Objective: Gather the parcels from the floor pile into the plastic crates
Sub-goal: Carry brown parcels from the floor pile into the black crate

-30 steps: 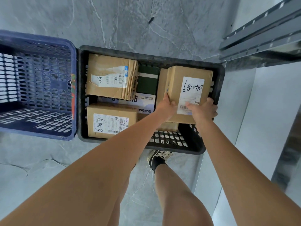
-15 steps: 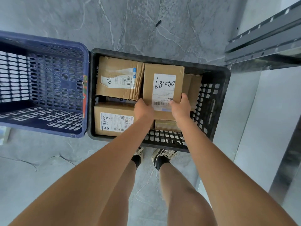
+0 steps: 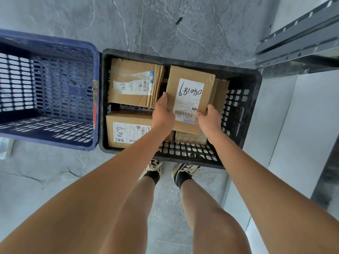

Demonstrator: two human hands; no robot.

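Cardboard parcel [image 3: 189, 99], white label up, handwritten number: we hold it by its near end over the right half of the black crate [image 3: 255, 99]. Left hand [image 3: 162, 115] closed on its left edge, right hand [image 3: 209, 121] closed on its near right corner. Beneath it: another brown box [image 3: 190, 137] by the near wall and one standing behind it toward the right wall [image 3: 221, 92]. Left half of the crate: two labelled boxes, far [image 3: 134, 82] and near [image 3: 128, 128]. Blue crate [image 3: 55, 88], touching the black crate's left wall, holds nothing we can see. To place well, we judge: lower it flat, label up, onto the boxes below, square to the crate walls, then free the fingers outward.
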